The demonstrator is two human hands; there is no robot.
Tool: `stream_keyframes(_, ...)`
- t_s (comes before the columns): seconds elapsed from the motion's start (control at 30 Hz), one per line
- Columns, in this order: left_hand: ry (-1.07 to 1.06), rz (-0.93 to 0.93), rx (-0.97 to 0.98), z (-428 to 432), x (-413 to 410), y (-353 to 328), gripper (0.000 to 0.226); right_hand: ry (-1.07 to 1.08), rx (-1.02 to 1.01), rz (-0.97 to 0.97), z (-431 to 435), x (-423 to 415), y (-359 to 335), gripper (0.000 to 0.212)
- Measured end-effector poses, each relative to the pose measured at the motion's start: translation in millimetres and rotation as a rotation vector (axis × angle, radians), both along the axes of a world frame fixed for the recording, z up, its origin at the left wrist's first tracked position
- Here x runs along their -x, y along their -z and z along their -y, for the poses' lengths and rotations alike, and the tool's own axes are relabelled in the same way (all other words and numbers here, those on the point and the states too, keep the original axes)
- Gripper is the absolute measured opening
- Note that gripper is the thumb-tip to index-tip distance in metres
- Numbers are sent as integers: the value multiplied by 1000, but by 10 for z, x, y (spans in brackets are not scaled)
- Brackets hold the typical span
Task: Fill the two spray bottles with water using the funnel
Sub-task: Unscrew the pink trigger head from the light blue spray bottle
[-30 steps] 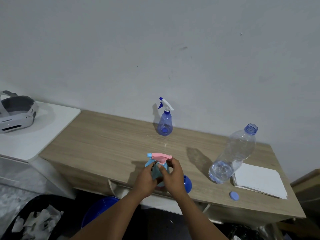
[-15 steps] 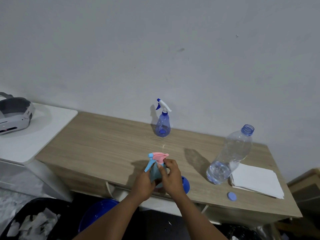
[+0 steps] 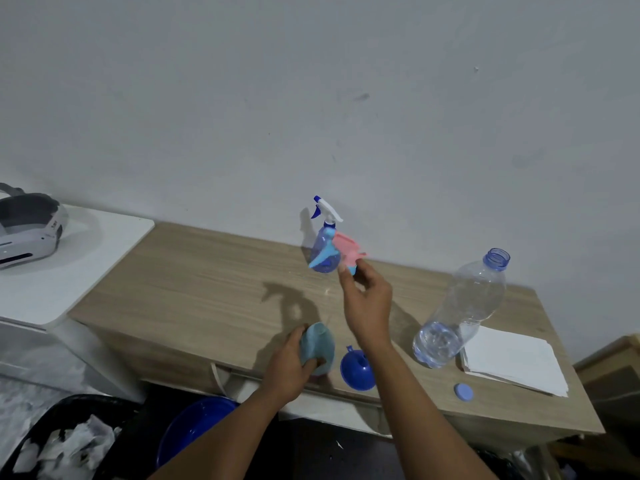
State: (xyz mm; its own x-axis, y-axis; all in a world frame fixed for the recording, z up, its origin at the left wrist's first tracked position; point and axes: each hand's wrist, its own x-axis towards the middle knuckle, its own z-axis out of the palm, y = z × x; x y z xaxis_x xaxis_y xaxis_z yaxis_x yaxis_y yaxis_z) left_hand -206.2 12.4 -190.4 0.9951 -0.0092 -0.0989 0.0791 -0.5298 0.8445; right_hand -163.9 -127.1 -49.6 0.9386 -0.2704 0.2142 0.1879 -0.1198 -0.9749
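My left hand gripped the teal bottle, lower centre; my right hand pinched the pink sprayer head above (blue funnel just beside).

Left hand: bare, uncovered from fingertips to wrist. Right hand: bare likewise; short-trimmed thumbnail visible at thumb tip. Left forearm: bare along whole visible length, slim, smooth outline, cut off by bottom frame edge. Right forearm: bare too, slim, looks broader toward bottom edge, nearer camera. Upper arms, shoulders, torso outside frame; clothing cannot be told. Dim light, undersides of both arms shaded.
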Motion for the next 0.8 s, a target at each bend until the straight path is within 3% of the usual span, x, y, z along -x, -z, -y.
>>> stream_keyframes(0.17, 3, 19, 31, -11, -18, 26, 69, 79, 207, -91, 403, -270, -121, 14)
stream_keyframes(0.47, -9, 13, 108, -31, -44, 95, 70, 135, 446, -563, 915, -159, 1070, 21)
stream_keyframes(0.53, -16, 11, 115, -20, -46, 82, 69, 141, 484, -660, 921, -142, 1230, 12)
stream_keyframes(0.8, -21, 32, 98, -18, -45, 64, 67, 83, 679, -706, 907, -288, 1351, 9)
